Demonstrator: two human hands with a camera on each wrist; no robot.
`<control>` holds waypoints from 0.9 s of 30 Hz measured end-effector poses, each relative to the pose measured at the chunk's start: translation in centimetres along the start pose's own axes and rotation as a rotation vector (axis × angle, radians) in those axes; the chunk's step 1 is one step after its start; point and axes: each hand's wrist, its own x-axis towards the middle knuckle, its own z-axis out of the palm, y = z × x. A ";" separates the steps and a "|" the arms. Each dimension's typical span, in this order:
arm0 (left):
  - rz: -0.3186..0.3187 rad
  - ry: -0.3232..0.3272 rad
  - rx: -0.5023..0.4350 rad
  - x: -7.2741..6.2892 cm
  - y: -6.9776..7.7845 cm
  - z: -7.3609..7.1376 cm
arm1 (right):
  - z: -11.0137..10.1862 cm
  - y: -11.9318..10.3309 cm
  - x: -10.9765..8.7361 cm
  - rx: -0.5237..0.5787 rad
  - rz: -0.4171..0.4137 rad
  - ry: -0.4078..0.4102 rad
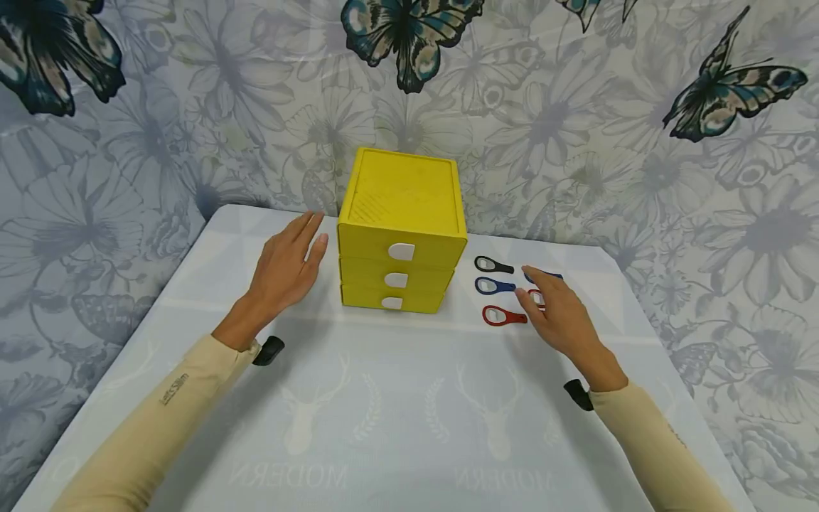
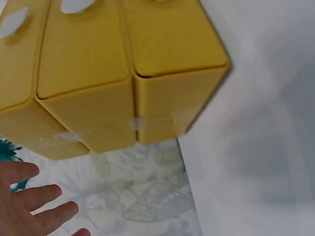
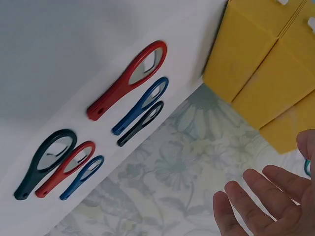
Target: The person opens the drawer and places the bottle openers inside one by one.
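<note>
A yellow three-drawer box [image 1: 403, 245] with white tabs stands at the back middle of the table. My left hand [image 1: 288, 263] is just left of it, fingers straight and nothing held. My right hand [image 1: 563, 316] reaches over the right-hand bottle openers, fingers extended, holding nothing. The nearer column has a black bottle opener [image 1: 504, 269], a blue bottle opener [image 1: 505, 287] and a red bottle opener [image 1: 517, 318]. Beyond it, the right wrist view shows a dark bottle opener [image 3: 30, 176] beside smaller red and blue ones; the hand partly covers this column in the head view.
The white table [image 1: 384, 398] has faint deer heads and lettering on it. Behind it and at both sides hangs floral wall covering [image 1: 550, 121] with butterflies. The box's back stands close to that wall. Long sleeves and dark wrist straps cover the wrists.
</note>
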 end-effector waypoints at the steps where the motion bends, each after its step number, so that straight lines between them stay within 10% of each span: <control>1: 0.002 0.005 -0.027 0.2 0.3 0.0 | 0.0 -0.3 0.0 0.000 -0.011 0.000; 27: -0.018 0.024 -0.411 3.6 3.5 -0.1 | 0.9 -6.1 0.8 0.062 -0.184 0.033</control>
